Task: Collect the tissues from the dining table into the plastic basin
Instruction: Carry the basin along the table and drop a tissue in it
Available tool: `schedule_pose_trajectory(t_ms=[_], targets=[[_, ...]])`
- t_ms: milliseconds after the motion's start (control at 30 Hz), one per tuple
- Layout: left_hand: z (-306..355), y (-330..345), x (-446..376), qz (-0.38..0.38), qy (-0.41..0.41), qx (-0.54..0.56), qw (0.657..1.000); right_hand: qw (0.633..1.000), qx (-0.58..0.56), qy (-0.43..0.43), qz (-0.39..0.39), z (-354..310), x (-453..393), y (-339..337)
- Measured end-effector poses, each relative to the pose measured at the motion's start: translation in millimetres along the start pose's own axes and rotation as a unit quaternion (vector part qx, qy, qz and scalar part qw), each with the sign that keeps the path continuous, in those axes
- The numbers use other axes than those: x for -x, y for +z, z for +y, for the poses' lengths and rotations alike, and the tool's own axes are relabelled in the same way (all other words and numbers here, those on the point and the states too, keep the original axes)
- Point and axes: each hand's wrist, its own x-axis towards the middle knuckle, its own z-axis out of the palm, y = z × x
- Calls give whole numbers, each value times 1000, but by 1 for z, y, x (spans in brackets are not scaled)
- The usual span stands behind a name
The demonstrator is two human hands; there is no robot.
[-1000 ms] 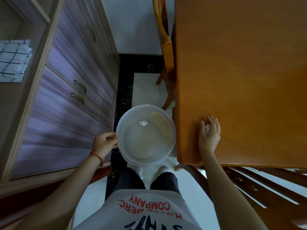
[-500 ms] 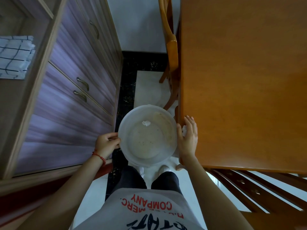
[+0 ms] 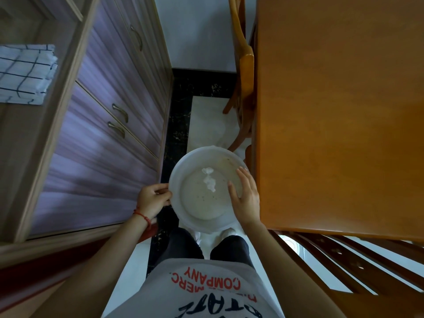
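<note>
The round whitish plastic basin hangs in front of my body, between the cabinet and the table. My left hand grips its left rim. Two crumpled white tissues lie inside: one small tissue towards the far side and a longer tissue just below it. My right hand hovers over the basin's right side, fingers spread, palm down, with nothing in it. The orange wooden dining table fills the right of the view, and its visible top shows no tissue.
A purple-fronted cabinet with metal handles runs along the left, with a checked cloth on its top. A wooden chair stands at the table's far left side; another chair's slats lie below the table edge. Pale floor lies between.
My right hand left the table's near corner with a tissue, moved left over the basin and opened. A second tissue now lies in the basin. My left hand kept its hold.
</note>
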Motion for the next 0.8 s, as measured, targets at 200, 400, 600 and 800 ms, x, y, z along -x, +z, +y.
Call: schedule_pose_trajectory(t_ms=[200, 400, 600, 800], targets=[[-7, -12, 4, -4, 5, 7, 1000, 999, 33, 18, 1, 4, 9, -8], [-20, -34, 6, -10, 7, 18, 1000, 996, 48, 69, -6, 2, 23, 3], [-32, -55, 10, -21, 16, 3, 1000, 986, -2, 163, -21, 5, 43, 13], [-47, -64, 36, 9, 24, -19, 999, 984, -57, 165, -29, 10, 70, 11]])
